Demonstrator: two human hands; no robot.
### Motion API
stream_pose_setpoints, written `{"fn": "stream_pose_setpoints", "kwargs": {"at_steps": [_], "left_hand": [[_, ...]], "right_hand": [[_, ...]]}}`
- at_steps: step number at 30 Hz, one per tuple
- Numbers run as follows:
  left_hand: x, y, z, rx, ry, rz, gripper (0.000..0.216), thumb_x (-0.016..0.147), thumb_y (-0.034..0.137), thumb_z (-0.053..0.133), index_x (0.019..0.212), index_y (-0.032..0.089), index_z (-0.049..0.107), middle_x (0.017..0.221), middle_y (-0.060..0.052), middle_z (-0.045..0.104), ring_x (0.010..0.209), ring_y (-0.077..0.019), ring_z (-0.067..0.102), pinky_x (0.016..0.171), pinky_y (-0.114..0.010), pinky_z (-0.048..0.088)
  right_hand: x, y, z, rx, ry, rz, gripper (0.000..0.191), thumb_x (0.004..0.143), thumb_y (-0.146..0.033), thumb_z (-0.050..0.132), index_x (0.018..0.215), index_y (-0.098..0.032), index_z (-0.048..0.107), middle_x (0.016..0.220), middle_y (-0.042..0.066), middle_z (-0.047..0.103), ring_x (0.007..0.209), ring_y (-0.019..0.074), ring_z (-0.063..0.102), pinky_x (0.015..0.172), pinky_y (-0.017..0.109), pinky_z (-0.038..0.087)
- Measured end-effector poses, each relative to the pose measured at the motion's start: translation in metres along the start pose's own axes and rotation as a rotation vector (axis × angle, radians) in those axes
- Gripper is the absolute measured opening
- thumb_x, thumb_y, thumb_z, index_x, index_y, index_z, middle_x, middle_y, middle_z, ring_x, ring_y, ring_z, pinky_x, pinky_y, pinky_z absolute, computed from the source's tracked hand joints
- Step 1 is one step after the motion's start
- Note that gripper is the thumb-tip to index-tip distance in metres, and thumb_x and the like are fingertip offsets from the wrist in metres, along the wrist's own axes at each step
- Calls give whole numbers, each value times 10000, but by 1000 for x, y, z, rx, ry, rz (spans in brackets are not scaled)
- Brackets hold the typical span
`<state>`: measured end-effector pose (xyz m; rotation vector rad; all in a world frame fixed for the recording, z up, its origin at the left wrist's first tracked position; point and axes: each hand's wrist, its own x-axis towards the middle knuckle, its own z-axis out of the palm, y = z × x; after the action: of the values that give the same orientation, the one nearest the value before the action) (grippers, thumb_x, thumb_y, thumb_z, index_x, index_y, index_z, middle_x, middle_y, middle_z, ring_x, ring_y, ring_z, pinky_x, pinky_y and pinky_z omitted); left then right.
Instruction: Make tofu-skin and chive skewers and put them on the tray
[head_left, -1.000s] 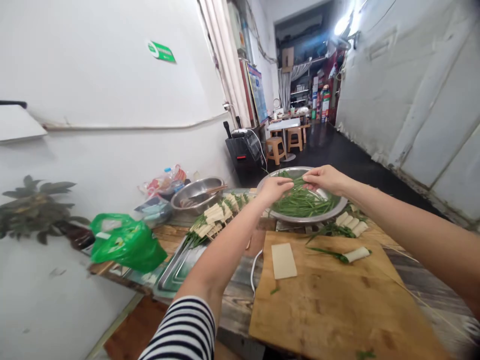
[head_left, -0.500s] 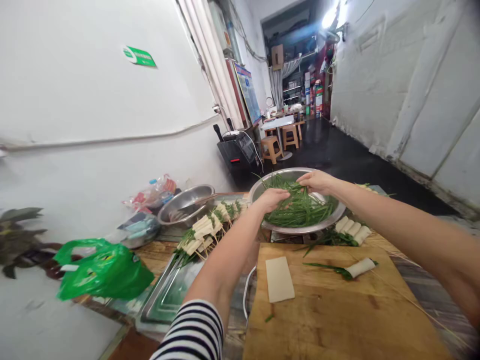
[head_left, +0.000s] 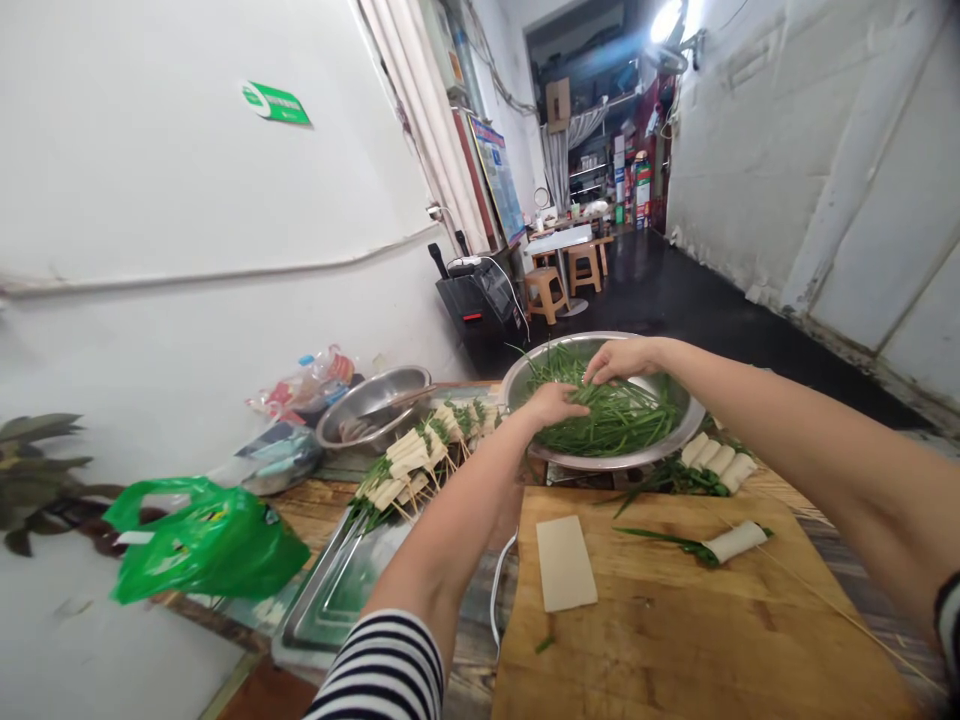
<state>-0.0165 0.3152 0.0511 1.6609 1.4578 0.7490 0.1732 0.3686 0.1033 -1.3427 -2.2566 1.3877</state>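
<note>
A large steel bowl (head_left: 671,445) of long green chives (head_left: 619,420) stands behind a wooden cutting board (head_left: 675,620). My left hand (head_left: 553,404) rests on the chives at the bowl's near left, fingers curled and pinching some stems. Over the bowl's middle, my right hand (head_left: 619,358) reaches into the chives with its fingers bent down on them. On the board lie a flat pale tofu sheet (head_left: 565,562) and one rolled sheet with chives sticking out (head_left: 731,542).
Finished rolls (head_left: 720,462) lie right of the bowl. Skewered rolls (head_left: 420,455) fill a steel tray (head_left: 337,590) at left, behind it a second steel bowl (head_left: 371,402), plastic bags and a green bag (head_left: 206,545). A white wall runs along the left; stools (head_left: 546,293) stand down the corridor.
My left hand has slid slightly toward me along the chives and my right hand has shifted left over the bowl. The view has tilted a little.
</note>
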Motion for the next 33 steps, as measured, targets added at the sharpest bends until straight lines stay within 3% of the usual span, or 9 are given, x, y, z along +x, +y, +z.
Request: {"fn": "stream_pose_setpoints", "kwargs": {"at_steps": [2,5,9,12,15,19,21,25,33], "left_hand": [[-2,4,-3,-66,-26,49,766,533,287,875,1243,168,616,1091,-96,686,1005,-219,621,893,-305,455],[-3,8,-4,-218,-63,104,719,629,343,830,1279,163,582,1163,-128,664,1035,-211,620,902,-305,454],[-2,12,2,-313,-88,58,518,627,295,840,1099,145,687,894,-66,719,750,-128,632,760,-248,469],[-4,17,6,-397,-149,-75,348,631,251,843,932,132,716,643,14,643,475,-38,464,529,-188,380],[-5,22,8,-527,-117,-251,252,610,158,851,794,117,684,522,55,544,411,-21,394,439,-169,286],[-2,25,10,-613,44,-331,193,708,117,782,728,129,590,478,72,486,400,-30,423,411,-156,269],[0,25,12,-647,120,-355,189,764,106,731,738,139,546,488,72,487,402,-35,446,409,-153,276],[2,25,17,-719,198,-386,201,816,84,670,754,152,492,516,67,499,437,-43,497,433,-143,313],[-7,21,20,-800,123,-388,242,793,43,677,700,144,478,553,37,534,509,-69,566,474,-151,376]], "right_hand": [[-2,1,-1,11,-17,-11,214,672,-288,767,843,-164,732,547,-27,616,481,75,477,473,194,373],[-5,-2,-3,21,-34,-26,244,669,-326,772,834,-153,721,541,-21,617,479,72,477,485,191,393],[-8,-11,0,-72,-110,-42,329,633,-424,788,811,-155,720,619,0,661,533,91,534,548,210,444],[-6,-17,4,-227,-113,-57,376,629,-483,770,811,-158,721,675,19,683,589,119,576,578,231,459],[-2,-22,3,-288,-3,-71,371,644,-478,756,816,-152,717,724,38,691,655,142,594,596,234,447],[-6,-21,1,-449,404,-105,367,756,-504,641,834,-154,716,785,60,683,739,162,586,613,237,399],[-13,-17,6,-572,485,-74,391,768,-541,605,758,-165,715,711,52,658,689,162,575,583,246,372],[-24,-3,21,-690,234,-74,343,718,-520,650,666,-184,693,620,10,607,616,146,531,557,245,339],[-24,0,23,-675,194,-130,219,757,-305,567,617,-186,685,567,-9,566,623,127,495,593,226,339]]}}
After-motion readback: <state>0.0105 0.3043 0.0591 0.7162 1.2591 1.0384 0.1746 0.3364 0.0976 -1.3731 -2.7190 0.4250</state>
